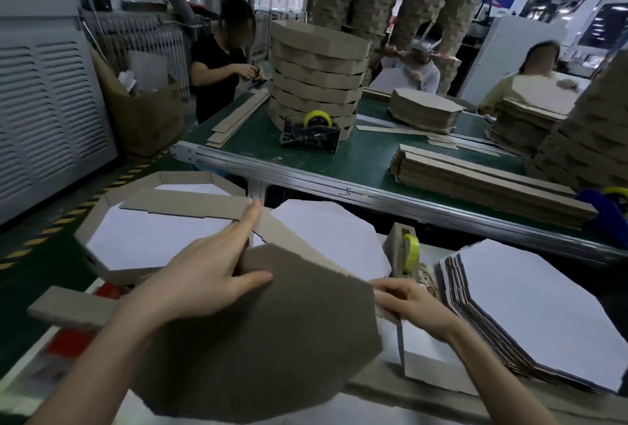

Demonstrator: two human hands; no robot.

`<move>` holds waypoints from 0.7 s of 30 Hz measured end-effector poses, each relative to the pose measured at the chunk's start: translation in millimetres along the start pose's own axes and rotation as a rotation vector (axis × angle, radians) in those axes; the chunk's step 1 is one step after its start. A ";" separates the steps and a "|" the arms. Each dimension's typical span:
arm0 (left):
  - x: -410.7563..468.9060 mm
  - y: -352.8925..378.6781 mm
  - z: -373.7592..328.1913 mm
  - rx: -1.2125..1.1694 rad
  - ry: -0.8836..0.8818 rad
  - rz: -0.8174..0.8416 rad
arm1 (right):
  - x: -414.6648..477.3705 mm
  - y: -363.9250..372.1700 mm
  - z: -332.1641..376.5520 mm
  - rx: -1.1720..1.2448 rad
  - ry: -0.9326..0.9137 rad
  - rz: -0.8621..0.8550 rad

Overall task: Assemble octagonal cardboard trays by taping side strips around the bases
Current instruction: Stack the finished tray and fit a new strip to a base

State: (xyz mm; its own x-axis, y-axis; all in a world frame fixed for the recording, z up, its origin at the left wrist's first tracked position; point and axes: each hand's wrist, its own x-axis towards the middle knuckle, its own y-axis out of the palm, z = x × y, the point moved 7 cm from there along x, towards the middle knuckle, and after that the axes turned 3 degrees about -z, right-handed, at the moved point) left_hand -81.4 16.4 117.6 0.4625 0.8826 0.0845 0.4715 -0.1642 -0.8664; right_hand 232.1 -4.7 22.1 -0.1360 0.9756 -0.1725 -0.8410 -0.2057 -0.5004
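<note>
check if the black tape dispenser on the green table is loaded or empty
Loaded: a yellow tape roll sits in the black tape dispenser.

No legible text, label, brand or number is visible. A small dark handwritten mark [347,191] on the silver aluminium rail [424,212] cannot be read.
</note>
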 end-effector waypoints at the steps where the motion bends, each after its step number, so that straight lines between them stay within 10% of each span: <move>1: -3.4 -1.4 2.1 -0.024 0.014 0.002 | 2.4 8.6 2.6 -0.036 -0.009 0.019; 10: -8.9 -0.6 -10.1 -0.060 0.127 0.050 | 47.6 22.1 144.9 0.000 -0.181 -0.154; 15: -3.8 2.6 -24.0 -0.004 0.205 -0.002 | 69.5 70.9 225.0 -0.005 -0.178 0.102; 21: -7.4 -3.4 -10.8 -0.124 0.248 -0.018 | 75.1 71.6 226.2 0.046 -0.124 0.023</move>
State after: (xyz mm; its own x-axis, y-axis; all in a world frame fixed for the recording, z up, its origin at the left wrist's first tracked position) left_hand -78.3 5.6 125.3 0.6154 0.7538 0.2305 0.5626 -0.2153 -0.7982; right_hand 43.2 71.2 165.2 -0.2166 0.9733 -0.0753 -0.8599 -0.2267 -0.4574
